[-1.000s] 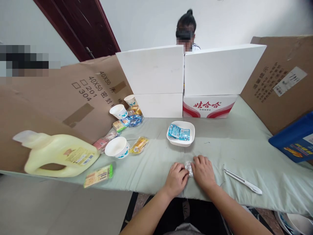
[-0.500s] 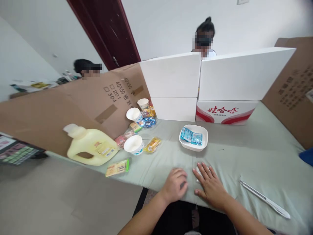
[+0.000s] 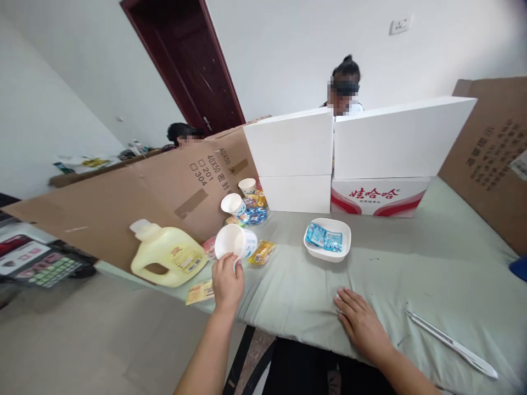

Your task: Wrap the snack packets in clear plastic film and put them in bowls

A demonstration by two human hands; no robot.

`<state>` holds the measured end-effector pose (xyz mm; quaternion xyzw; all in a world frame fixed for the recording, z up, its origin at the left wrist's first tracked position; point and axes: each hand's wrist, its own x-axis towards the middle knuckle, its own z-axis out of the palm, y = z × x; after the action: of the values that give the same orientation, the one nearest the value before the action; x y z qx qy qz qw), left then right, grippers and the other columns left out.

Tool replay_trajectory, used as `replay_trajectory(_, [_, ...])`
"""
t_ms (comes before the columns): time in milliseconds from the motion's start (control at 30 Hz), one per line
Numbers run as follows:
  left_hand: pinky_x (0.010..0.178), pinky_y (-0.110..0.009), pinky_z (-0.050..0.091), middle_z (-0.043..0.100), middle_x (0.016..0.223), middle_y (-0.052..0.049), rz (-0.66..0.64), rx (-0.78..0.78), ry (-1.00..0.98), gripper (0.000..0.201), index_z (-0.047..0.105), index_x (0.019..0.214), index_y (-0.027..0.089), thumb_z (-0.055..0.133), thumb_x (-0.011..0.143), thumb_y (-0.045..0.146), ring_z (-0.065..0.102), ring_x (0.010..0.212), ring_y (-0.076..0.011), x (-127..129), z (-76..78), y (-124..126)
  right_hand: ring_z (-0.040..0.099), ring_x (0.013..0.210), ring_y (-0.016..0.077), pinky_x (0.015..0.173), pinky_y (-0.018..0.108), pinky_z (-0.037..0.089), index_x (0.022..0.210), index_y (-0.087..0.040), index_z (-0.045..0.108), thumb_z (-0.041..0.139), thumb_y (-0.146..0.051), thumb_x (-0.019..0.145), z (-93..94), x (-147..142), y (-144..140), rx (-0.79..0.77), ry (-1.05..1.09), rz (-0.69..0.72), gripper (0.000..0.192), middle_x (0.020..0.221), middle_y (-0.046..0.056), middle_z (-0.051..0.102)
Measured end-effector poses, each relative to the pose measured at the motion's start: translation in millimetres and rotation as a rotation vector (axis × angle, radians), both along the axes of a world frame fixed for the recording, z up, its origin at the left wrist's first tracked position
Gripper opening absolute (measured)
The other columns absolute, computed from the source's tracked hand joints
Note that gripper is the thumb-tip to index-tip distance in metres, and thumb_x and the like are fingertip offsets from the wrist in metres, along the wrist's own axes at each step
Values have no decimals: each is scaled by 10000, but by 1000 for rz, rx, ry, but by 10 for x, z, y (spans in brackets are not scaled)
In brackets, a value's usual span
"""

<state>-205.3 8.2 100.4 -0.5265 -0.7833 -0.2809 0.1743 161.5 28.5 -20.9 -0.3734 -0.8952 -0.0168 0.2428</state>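
The left hand [image 3: 228,283] grips the rim of a tilted white paper cup [image 3: 234,242], near the table's left edge beside a yellow detergent jug [image 3: 168,254]. The right hand [image 3: 359,322] lies flat, fingers spread, on the pale green tablecloth [image 3: 411,263] (a small white packet [image 3: 338,298] peeks out at its fingertips), with a white bowl of blue sachets [image 3: 328,240] beyond.

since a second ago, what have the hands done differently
The left hand left the small packet, swung out left and took hold of the paper cup, now tipped. The right hand went flat on the cloth, covering the packet. Bowl and jug stayed put.
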Motion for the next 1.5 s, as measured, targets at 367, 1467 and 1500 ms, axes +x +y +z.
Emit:
replay_trajectory(367, [893, -458, 511, 624, 1006, -66, -830, -211, -18, 255, 609, 903, 221, 473, 804, 29, 554, 1026, -267, 1686, -358, -326, 668, 923, 211, 818, 371, 558, 1002, -222, 642, 456, -317, 947, 674, 448, -92, -148, 560, -332, 216, 996, 73, 706])
replay_trajectory(1467, [962, -504, 474, 618, 1165, -113, -972, -194, -84, 363, 568, 1119, 192, 513, 769, 113, 550, 1125, -295, 1770, -950, -480, 618, 922, 162, 783, 352, 535, 1131, -156, 586, 492, -366, 956, 1253, 1678, 1964, -587, -578, -598, 288, 1097, 58, 613])
replay_trajectory(1500, [954, -501, 476, 625, 1144, -108, -972, -189, -94, 333, 582, 1081, 193, 513, 765, 112, 549, 1120, -296, 1784, -940, -485, 623, 887, 145, 761, 332, 538, 1105, -155, 594, 466, -369, 968, 1265, 1765, 2003, -559, -567, -598, 284, 1055, 45, 622])
